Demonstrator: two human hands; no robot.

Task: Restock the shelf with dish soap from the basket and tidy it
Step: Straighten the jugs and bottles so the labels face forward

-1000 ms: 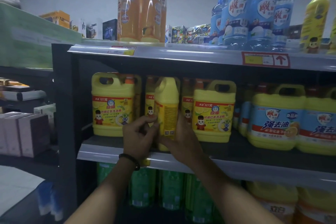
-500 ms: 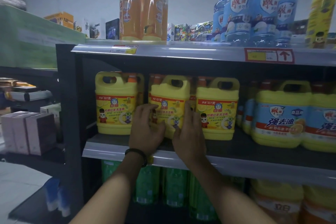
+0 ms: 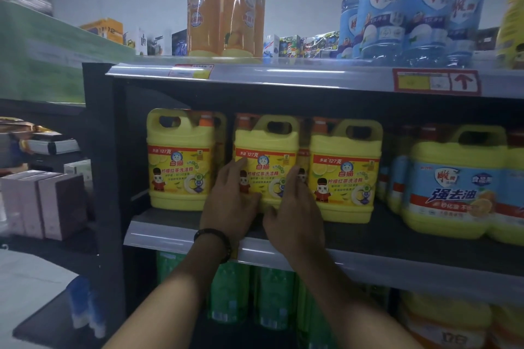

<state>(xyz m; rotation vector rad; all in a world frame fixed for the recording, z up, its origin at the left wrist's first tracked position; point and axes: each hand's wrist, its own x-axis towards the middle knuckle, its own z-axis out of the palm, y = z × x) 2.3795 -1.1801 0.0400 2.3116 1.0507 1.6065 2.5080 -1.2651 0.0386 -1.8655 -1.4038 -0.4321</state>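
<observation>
Left hand (image 3: 229,204): fingers straight and close together, laid flat on the front left edge of the middle jug (image 3: 266,156), with the thumb across the lower label. A black bracelet (image 3: 214,238) is on the wrist.
Right hand (image 3: 295,212): fingers straight, lying along the same jug's right front edge, thumb at its base.
Middle jug: yellow dish soap, upright on the shelf (image 3: 175,231), label facing near, handle on top.
Neighbours: the left jug (image 3: 178,161) stands a little apart from it. The right jug (image 3: 344,167) stands just beside it, and whether they touch cannot be told.
Far right of the shelf: yellow jugs with blue labels (image 3: 456,187).
Top shelf: tall orange bottles (image 3: 224,5) on the left, blue bottles (image 3: 411,8) on the right, and a red price tag (image 3: 436,81) on its rim.
Lower shelf: green bottles (image 3: 229,289).
Left of the unit: pink boxes (image 3: 48,204).
</observation>
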